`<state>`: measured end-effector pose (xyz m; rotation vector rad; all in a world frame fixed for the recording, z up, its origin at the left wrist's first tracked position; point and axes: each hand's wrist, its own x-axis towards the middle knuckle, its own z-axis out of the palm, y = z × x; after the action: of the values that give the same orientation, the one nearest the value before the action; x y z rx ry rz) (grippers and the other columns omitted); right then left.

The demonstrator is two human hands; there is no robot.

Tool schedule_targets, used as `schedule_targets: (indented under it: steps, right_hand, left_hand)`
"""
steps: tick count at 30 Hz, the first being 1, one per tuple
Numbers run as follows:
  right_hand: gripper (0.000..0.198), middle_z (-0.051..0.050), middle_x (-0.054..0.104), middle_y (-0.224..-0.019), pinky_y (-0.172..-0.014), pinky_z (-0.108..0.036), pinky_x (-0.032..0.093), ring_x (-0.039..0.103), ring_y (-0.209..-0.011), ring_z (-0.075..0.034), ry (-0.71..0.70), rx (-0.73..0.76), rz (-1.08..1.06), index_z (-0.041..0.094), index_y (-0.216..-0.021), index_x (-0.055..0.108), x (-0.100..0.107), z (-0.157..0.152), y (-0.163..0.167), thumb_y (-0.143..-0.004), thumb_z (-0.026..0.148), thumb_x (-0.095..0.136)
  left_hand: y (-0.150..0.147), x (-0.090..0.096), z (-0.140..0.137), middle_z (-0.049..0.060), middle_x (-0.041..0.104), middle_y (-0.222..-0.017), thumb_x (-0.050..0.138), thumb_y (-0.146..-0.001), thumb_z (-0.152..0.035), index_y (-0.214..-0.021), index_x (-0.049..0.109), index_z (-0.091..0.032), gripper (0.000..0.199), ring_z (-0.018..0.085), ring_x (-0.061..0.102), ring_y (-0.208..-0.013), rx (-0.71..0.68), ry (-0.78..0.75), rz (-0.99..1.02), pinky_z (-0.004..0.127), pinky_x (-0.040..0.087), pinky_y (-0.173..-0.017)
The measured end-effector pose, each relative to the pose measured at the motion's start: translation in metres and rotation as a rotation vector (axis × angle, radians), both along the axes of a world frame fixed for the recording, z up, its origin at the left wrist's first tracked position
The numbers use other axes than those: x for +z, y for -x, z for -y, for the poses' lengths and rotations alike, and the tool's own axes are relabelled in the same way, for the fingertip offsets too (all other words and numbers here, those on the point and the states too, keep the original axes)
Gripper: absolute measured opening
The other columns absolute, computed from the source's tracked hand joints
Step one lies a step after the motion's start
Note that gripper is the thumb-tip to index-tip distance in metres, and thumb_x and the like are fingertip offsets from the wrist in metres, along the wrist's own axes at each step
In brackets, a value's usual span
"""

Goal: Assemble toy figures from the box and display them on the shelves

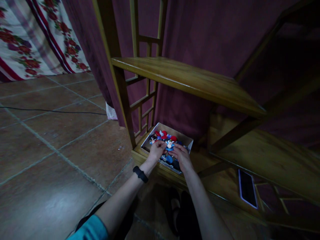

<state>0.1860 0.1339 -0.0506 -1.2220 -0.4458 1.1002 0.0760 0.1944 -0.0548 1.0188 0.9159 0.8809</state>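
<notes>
A shallow white cardboard box (184,135) rests on the low wooden shelf, filled with several small toy figurines in red, blue, black and white. Just over the box, a small white-and-blue figurine (170,144) is held between my two hands. My left hand (158,150) has its fingers bent in at the figurine's left side. From the right, my right hand (181,155) closes its fingers on the figurine near its blue base. Among the contents, a blue round piece (169,159) lies below my hands, and red pieces (163,134) lie behind them. My hands hide part of the pile.
A wooden shelf board (185,75) juts out above the box, with a lattice side panel (147,96) to its left. A phone (247,188) lies on the wood at right. A black cable (55,110) crosses the tiled floor (75,143). Purple curtain (195,36) hangs behind.
</notes>
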Motion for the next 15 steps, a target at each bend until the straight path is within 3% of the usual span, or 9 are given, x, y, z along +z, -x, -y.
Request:
schedule_targets:
  steps: [15]
  right_hand:
    - [0.032, -0.002, 0.065, -0.08, -0.063, -0.027, 0.053, 0.061, -0.065, -0.012, 0.048, 0.019, 0.169, 0.018, -0.088, 0.065, 0.0005, -0.0038, -0.0017, -0.063, 0.038, 0.067]
  left_hand:
    - [0.0016, 0.0099, 0.0037, -0.002, 0.052, -0.056, 0.068, -0.065, -0.026, -0.065, 0.055, -0.012, 0.019, 0.006, 0.05, -0.049, 0.048, 0.126, 0.078, 0.02, 0.049, -0.052]
